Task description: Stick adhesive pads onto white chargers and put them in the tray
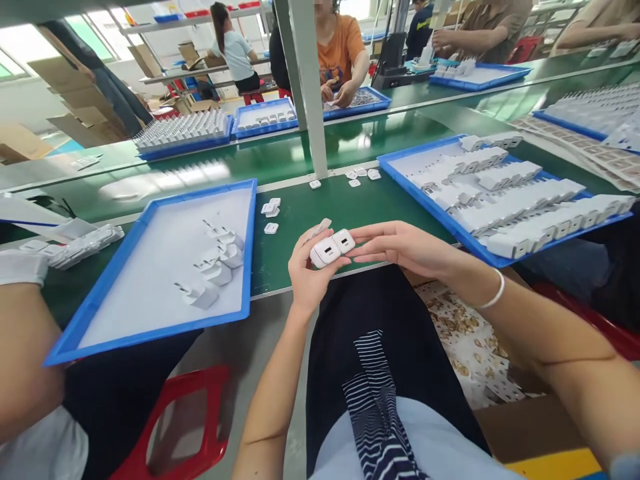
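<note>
Two white USB charger plugs (325,253) sit side by side between my hands, their faces with dark ports turned up towards me. My left hand (309,277) is closed round the left one, thumb below and fingers behind. A pale flat piece (320,229) shows at its fingertips; I cannot make out what it is. My right hand (395,243) pinches the right-hand charger at its side, fingers nearly straight. Small white square pieces (271,229) lie on the green table (295,260) just beyond my left hand.
A blue-rimmed tray (250,267) at left holds several chargers with pins up. Another blue tray (425,213) at right holds rows of white chargers. A grey post (315,113) rises ahead. Co-workers sit around; a red stool (215,413) stands lower left, a carton (530,427) lower right.
</note>
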Tool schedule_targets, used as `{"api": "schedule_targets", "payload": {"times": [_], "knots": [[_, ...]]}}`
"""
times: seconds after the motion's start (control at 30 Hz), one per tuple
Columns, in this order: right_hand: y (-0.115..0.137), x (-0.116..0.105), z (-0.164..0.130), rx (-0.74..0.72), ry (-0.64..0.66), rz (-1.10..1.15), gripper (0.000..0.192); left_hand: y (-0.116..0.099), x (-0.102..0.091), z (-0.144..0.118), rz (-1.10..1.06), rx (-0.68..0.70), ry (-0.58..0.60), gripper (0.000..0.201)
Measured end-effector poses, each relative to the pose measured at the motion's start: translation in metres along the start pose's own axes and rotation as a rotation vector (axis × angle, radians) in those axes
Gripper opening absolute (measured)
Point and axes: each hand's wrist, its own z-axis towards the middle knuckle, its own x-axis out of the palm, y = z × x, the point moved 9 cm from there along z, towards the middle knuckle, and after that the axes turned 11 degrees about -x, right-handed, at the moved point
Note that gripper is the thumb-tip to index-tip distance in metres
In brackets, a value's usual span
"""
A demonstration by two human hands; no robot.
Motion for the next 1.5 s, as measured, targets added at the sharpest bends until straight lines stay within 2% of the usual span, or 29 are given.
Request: {"api": "schedule_targets", "payload": {"times": [0.1,0.2,0.27,0.37,0.5,0.57,0.63,0.73,0.77,0.83,0.93,1.0,1.17,1.5], "knots": [[-0.002,0.013,-0.017,-0.069,0.025,-0.038,0.031,-0.013,-0.007,-0.013,0.022,0.06,0.017,0.049],[-0.002,0.012,-0.029,-0.079,0.011,-0.094,0.023,-0.027,-0.014,-0.023,-0.013,0.088,0.026,0.041],[0.002,0.006,-0.03,-0.124,-0.031,-0.15,0.018,-0.027,-0.016,-0.028,-0.063,0.016,0.032,0.041],[0.015,0.001,-0.026,-0.253,-0.101,-0.256,0.017,-0.017,-0.012,-0.036,-0.166,-0.172,0.055,0.044],[0.015,0.009,-0.011,-0.323,-0.029,-0.29,0.019,-0.016,-0.002,-0.043,-0.261,-0.282,0.157,0.042],[0.013,0.011,-0.005,-0.338,0.021,-0.33,0.023,-0.021,0.001,-0.044,-0.256,-0.291,0.202,0.04],[0.016,0.011,-0.004,-0.406,0.054,-0.463,0.024,-0.026,0.001,-0.045,-0.22,-0.279,0.214,0.04],[0.031,0.005,-0.014,-0.563,-0.019,-0.691,0.017,-0.034,-0.005,-0.046,-0.164,-0.179,0.146,0.042],[0.034,0.002,-0.019,-0.579,-0.06,-0.691,0.016,-0.037,-0.008,-0.047,-0.152,-0.131,0.115,0.044],[0.031,-0.003,-0.028,-0.525,-0.108,-0.539,0.018,-0.043,-0.012,-0.048,-0.137,-0.037,0.065,0.047],[0.016,0.004,-0.04,-0.405,-0.072,-0.218,0.02,-0.05,-0.014,-0.05,-0.121,0.047,0.025,0.049],[0.008,0.012,-0.044,-0.365,-0.039,-0.113,0.02,-0.051,-0.014,-0.05,-0.118,0.064,0.013,0.05],[0.001,0.023,-0.043,-0.342,0.005,-0.056,0.018,-0.049,-0.013,-0.051,-0.101,0.068,0.017,0.046],[0.004,0.021,-0.043,-0.335,-0.003,-0.065,0.022,-0.058,-0.012,-0.05,-0.097,0.11,0.063,0.051]]}}
